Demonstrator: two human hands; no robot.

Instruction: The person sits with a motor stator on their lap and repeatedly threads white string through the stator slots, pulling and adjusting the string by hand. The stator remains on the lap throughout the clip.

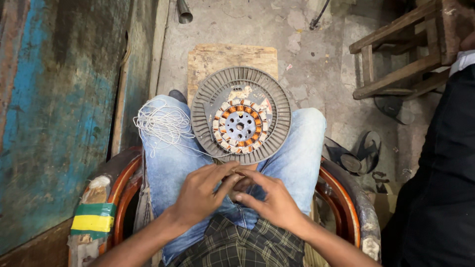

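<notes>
1. Left hand (200, 190) and right hand (269, 198) are meeting over the lap, fingertips pressed together, seemingly pinching a thin white thread; exact grip unclear.
2. Thread bundle (163, 123) is lying at 10 o'clock on the left knee: soft, light, tangle-prone.
3. Grey ribbed motor cover holding a copper-wound stator (241, 126) is resting at 12 o'clock across the knees: likely heavy, rigid; grab the rim, windings look fragile.
4. Wooden board (232, 57) is lying beyond.
</notes>
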